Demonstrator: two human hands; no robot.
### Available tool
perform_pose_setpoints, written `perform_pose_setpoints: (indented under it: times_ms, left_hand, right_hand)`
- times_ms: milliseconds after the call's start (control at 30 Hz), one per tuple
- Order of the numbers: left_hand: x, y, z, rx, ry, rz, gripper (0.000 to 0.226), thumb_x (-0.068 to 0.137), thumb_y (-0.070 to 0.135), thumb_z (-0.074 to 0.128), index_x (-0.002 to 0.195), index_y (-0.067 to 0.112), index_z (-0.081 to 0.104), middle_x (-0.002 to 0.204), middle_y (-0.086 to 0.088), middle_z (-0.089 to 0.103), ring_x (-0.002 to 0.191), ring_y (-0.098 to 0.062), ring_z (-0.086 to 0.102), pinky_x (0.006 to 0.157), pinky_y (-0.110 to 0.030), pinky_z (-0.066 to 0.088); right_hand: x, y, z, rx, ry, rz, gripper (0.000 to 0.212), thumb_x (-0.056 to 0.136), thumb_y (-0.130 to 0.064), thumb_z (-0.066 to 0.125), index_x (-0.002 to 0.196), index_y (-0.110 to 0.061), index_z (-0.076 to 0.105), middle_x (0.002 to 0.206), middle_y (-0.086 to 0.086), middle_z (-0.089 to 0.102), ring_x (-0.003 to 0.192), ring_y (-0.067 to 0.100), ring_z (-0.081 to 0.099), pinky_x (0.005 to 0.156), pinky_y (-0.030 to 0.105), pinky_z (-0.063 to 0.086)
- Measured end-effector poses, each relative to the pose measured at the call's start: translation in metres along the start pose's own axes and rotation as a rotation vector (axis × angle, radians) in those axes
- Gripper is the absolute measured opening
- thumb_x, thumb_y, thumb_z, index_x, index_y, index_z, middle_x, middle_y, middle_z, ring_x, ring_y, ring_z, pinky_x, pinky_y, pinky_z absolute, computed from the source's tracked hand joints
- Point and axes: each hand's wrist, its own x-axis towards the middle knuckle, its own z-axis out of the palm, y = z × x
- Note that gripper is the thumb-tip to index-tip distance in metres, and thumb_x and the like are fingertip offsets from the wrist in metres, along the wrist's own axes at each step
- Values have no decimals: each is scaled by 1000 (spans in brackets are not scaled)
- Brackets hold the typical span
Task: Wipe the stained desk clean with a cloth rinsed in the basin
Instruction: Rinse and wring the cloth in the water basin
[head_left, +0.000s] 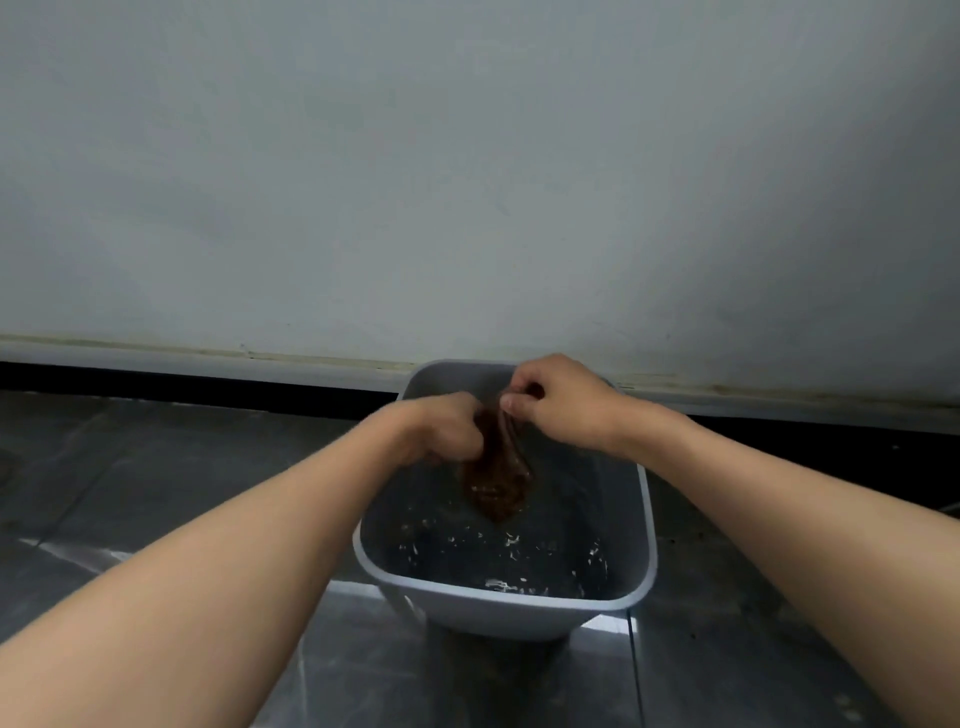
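Both my hands, left (447, 428) and right (558, 402), pinched a brown cloth (496, 475) with curled fingers, dangling it over the grey basin (498, 605).

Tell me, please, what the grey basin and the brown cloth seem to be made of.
Basin: probably moulded plastic, pale grey, smooth with a soft sheen; the thin rolled rim and rounded corners suggest it.
Cloth: a soft textile, brown and wet; it hangs limp in bunched folds. The fibre cannot be told.
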Motion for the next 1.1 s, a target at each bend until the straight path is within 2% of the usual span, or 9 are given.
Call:
perform_pose_setpoints:
  times_ms: [67, 167, 267, 400, 567, 667, 733, 967, 1100]
  left_hand:
    - [-8, 2, -7, -252, -136, 73, 15, 91, -2, 57, 96, 8, 67, 93, -10, 72, 87, -22, 68, 77, -32, 57]
    - [-11, 1, -7, -356, -33, 153, 9, 90, 15, 72, 96, 10, 74, 96, -2, 77, 98, -16, 70, 94, -30, 54]
    - [-6, 1, -6, -296, 166, 222, 16, 83, 24, 80, 74, 15, 73, 67, 12, 71, 67, 2, 65, 66, -12, 47]
    - [-3, -3, -12, -202, 312, 231, 31, 79, 34, 83, 79, 4, 73, 74, -5, 71, 67, -15, 61, 66, -29, 49]
    - [4, -12, 7, -43, 328, 247, 28, 83, 36, 77, 73, 18, 59, 72, 2, 65, 68, -15, 63, 57, -25, 45]
    - [8, -21, 20, 42, 201, 231, 34, 73, 29, 85, 87, 19, 55, 81, 6, 63, 76, -12, 61, 62, -24, 44]
    - [13, -27, 28, 157, 194, 227, 41, 75, 18, 81, 98, 18, 47, 94, 3, 60, 90, -19, 60, 69, -27, 41]
    - [35, -41, 57, 288, 206, 82, 14, 86, 12, 66, 96, 17, 57, 110, -13, 68, 105, -30, 65, 78, -30, 45]
    - [46, -48, 71, 341, 113, 45, 18, 87, 14, 70, 104, 13, 65, 113, -14, 69, 105, -30, 66, 87, -33, 51]
  right_hand:
    - [2, -3, 0, 32, 83, -24, 16, 98, -23, 61, 83, -21, 63, 83, -5, 64, 80, 12, 57, 64, 25, 41]
    - [4, -5, -3, 133, 207, -19, 18, 99, -24, 60, 81, -21, 63, 79, -6, 62, 77, 11, 57, 62, 22, 41]
    - [5, -4, -12, 102, 281, 19, 21, 99, -30, 60, 85, -14, 62, 79, -4, 59, 74, 10, 54, 58, 20, 39]
    - [5, 3, -21, -296, 122, 53, 34, 100, -41, 55, 82, -12, 56, 80, 2, 58, 79, 23, 56, 60, 32, 34]
    - [3, 10, -10, -513, -156, 3, 40, 90, -52, 66, 75, -17, 52, 81, 6, 60, 81, 28, 60, 64, 32, 39]
    - [1, 14, 7, -444, -232, -37, 37, 86, -22, 74, 62, -20, 46, 67, -1, 54, 68, 21, 53, 59, 30, 34]
    - [1, 20, 18, -404, -190, -59, 35, 84, 1, 59, 60, -19, 43, 66, -1, 53, 70, 23, 53, 59, 30, 33]
    - [7, 52, 56, -498, -365, -64, 36, 90, -9, 63, 120, -17, 43, 116, 12, 58, 104, 32, 59, 86, 38, 47]
    - [11, 67, 70, -634, -472, -26, 34, 97, -12, 54, 130, -18, 49, 127, 15, 62, 112, 34, 61, 93, 40, 49]
